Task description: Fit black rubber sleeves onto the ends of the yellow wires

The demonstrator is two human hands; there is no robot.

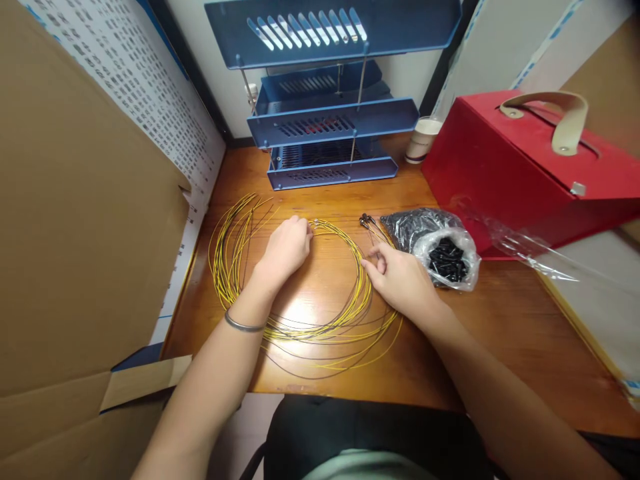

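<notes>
A loose coil of thin yellow and black wires point(350, 313) lies on the wooden desk point(500, 327). My left hand point(286, 248) is curled at the coil's top, its fingertips pinched on the ends of some wires. My right hand point(403, 277) rests on the desk at the coil's right side, fingers bent and touching the wires. A few wires with small black caps point(367, 220) on their ends lie just beyond my right hand. A clear plastic bag of small black parts point(445, 257) sits open right beside that hand.
A blue three-tier letter tray point(330, 120) stands at the back of the desk. A red box with a tan handle point(530, 153) is at the right, a paper cup point(423, 139) behind it. Large cardboard sheets point(75, 220) wall off the left side.
</notes>
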